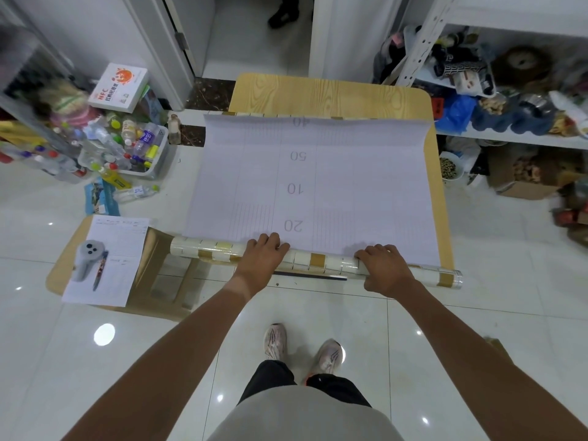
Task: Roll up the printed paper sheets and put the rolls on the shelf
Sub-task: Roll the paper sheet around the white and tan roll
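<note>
- Head view: printed sheet (318, 173) lies flat on wooden table (331, 93), numbered backing up; its near end is wound into roll (318, 261) along table's near edge.
- Left hand (262, 254) curls over roll, fingers on top.
- Right hand (383, 267) grips roll likewise.
- Shelf (515, 138) stands right, cluttered.

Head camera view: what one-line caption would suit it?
Both hands, left hand and right hand, grip a tile-patterned paper roll on a light wooden table.
</note>
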